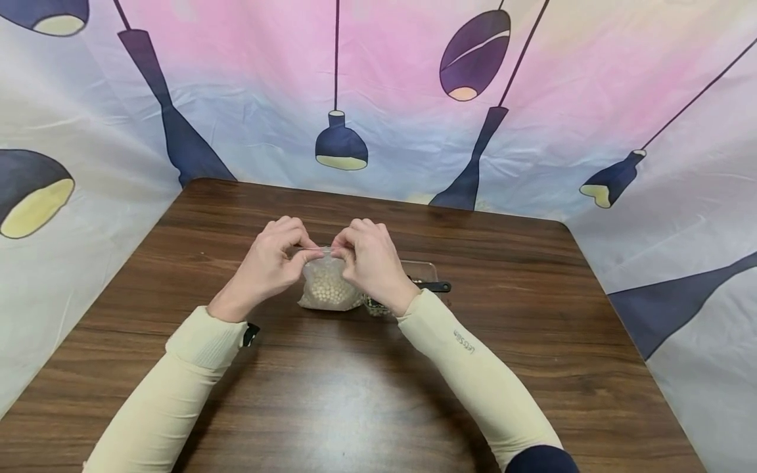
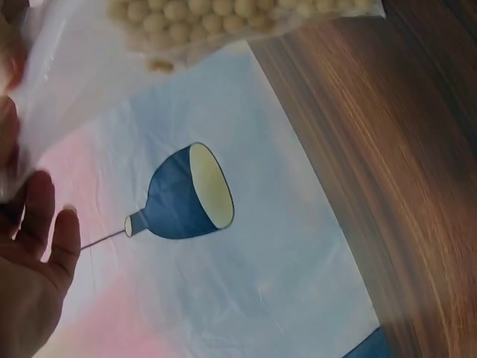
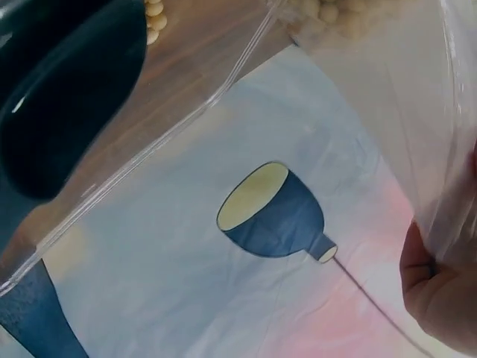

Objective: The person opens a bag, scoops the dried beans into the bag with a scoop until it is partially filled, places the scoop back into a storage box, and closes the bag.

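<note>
A clear plastic bag (image 1: 328,284) stands on the table, its lower part filled with pale round beans, which also show large at the top of the left wrist view. My left hand (image 1: 271,259) pinches the left side of the bag's top edge between thumb and forefinger. On the other side, my right hand (image 1: 374,259) pinches the same top edge, close to the left fingertips. Behind the right hand sits a clear plastic container (image 1: 421,268), partly hidden, with more beans in it. A black scoop (image 3: 67,97) lies in it, its handle (image 1: 439,287) sticking out rightward.
The brown wood-grain table (image 1: 331,394) spreads around the bag and container. Beyond its far edge hangs a cloth backdrop (image 1: 390,79) printed with dark lamps, and more cloth hangs at both sides.
</note>
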{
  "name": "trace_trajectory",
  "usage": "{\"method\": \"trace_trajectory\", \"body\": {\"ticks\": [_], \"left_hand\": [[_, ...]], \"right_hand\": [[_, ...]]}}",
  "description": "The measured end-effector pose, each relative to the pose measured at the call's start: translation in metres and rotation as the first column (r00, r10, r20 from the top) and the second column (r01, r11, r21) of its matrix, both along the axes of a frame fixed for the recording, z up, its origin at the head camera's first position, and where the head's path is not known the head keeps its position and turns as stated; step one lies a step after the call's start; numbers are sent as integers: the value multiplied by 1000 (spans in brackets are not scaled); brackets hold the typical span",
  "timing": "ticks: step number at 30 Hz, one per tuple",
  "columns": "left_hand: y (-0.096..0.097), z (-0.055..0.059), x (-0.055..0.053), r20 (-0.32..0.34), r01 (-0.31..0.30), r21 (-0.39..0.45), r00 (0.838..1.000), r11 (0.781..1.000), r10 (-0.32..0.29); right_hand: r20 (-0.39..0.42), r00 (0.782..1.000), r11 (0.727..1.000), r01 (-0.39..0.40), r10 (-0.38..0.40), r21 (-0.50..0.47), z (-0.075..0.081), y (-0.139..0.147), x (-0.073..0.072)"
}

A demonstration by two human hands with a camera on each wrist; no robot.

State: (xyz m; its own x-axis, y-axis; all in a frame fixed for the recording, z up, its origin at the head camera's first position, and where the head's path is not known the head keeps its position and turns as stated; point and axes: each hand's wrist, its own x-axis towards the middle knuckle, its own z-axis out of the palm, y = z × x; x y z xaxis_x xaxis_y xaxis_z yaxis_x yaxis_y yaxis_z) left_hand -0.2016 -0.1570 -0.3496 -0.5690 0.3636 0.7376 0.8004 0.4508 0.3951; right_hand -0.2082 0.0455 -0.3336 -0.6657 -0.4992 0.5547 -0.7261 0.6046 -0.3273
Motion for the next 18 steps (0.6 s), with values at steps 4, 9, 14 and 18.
{"method": "trace_trajectory", "body": {"ticks": [4, 9, 14, 18], "left_hand": [[1, 0, 2, -27, -35, -8, 999, 999, 35], [-4, 1, 6, 92, -80, 7, 993, 997, 79], [-7, 2, 6, 121, -114, 12, 986, 993, 112], [-6, 0, 6, 78, -128, 10, 989, 992, 127]], "right_hand": [[21, 1000, 1000, -13, 14, -17, 1, 0, 1], [145, 989, 1000, 5, -9, 26, 5, 17, 1], [159, 987, 999, 0, 8, -47, 1, 27, -1], [126, 992, 996, -15, 25, -83, -3, 29, -3]]}}
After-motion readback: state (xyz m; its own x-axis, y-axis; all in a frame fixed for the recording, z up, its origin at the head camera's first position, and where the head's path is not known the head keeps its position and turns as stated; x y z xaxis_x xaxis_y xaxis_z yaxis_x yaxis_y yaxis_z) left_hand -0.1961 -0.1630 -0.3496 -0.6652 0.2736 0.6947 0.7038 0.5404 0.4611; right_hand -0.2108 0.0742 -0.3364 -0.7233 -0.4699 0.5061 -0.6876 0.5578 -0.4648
